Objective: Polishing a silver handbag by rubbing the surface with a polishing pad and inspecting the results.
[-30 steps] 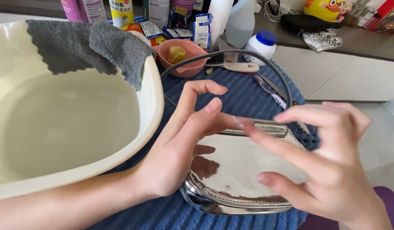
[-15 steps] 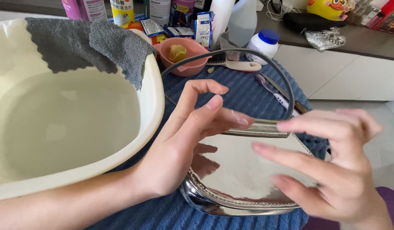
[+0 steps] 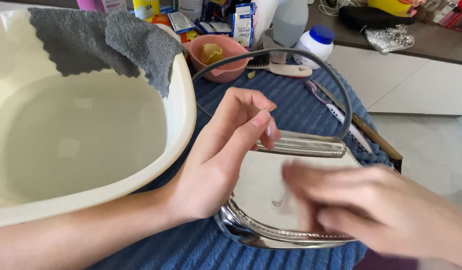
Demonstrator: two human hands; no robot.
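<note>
A shiny silver handbag [image 3: 263,190] with a thin grey loop handle [image 3: 291,51] lies flat on a blue ribbed towel [image 3: 291,100]. My left hand [image 3: 216,160] lies along the bag's left side, thumb and fingers pinching its top edge. My right hand [image 3: 371,205] is blurred with motion. Its fingers are spread and lie on the bag's mirror-like face at the lower right. I see nothing held in it.
A large cream basin [image 3: 183,115] of water fills the left, with a grey cloth [image 3: 106,40] draped over its far rim. Behind the bag are a pink bowl [image 3: 231,50], a brush [image 3: 278,67], a blue-lidded white jar [image 3: 316,42] and several bottles. The table edge is at right.
My right hand has dropped from above the bag's right side onto its face and slid left. My left hand's fingers have curled down onto the top edge.
</note>
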